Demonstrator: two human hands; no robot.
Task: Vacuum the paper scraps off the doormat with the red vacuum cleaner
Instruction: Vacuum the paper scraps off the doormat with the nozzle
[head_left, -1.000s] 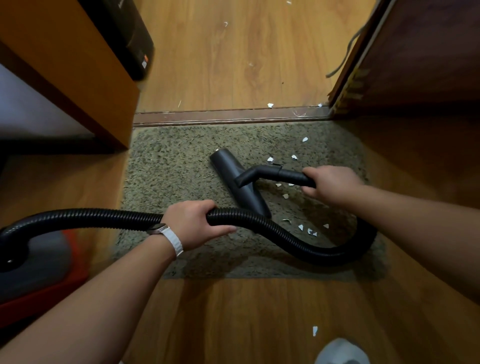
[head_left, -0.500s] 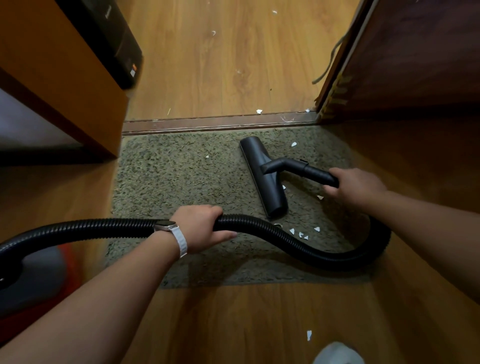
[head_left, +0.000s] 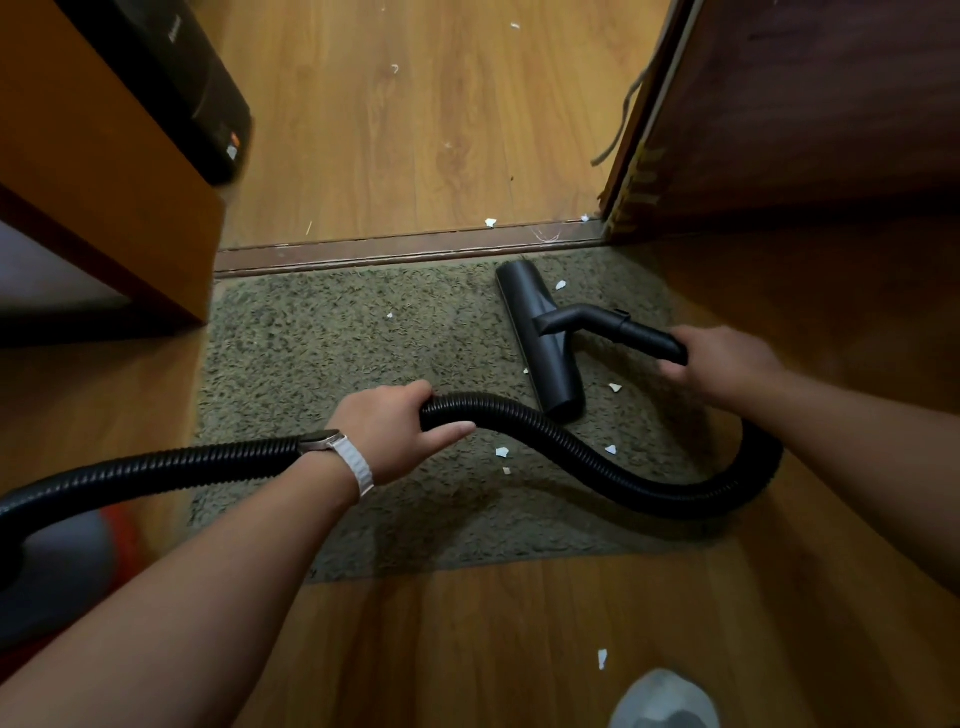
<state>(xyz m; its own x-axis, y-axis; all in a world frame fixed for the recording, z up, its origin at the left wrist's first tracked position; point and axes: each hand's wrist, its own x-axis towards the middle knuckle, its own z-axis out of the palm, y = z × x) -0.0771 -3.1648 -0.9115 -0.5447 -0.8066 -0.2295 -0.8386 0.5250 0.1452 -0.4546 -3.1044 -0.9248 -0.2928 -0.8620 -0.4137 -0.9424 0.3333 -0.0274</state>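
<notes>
Gripping the hose (head_left: 545, 436) w/ the left hand (head_left: 395, 431), fingers curled over the top and thumb stretched along the near side, so it's a full wrap around the ribbed tube. There's a watch (head_left: 337, 457) w/ a white strap on that wrist. Right hand (head_left: 722, 364) is closed around the black wand (head_left: 639, 332) just behind the elbow joint, fingers folded round it.

The nozzle (head_left: 540, 338) sits flat on the mat (head_left: 322, 353), right-hand part of it, long side running front to back, far end nearly at the threshold strip (head_left: 405, 249). From the right hand the hose loops down past the mat's right edge, swings back across the near part of the mat, then goes off left to the vac body (head_left: 67, 561), which is only partly in frame at bottom left, grey w/ red, kinda blurry.

Scraps (head_left: 501, 452) are left on the mat: one beside the nozzle's far end, a couple right of it, a few just past the hose curve, one small bit mid-mat. More white bits lie on the wood floor (head_left: 441, 130) beyond the threshold, plus one on the near floor. Door (head_left: 810, 104) stands open on the right, cabinet (head_left: 93, 171) on the left.
</notes>
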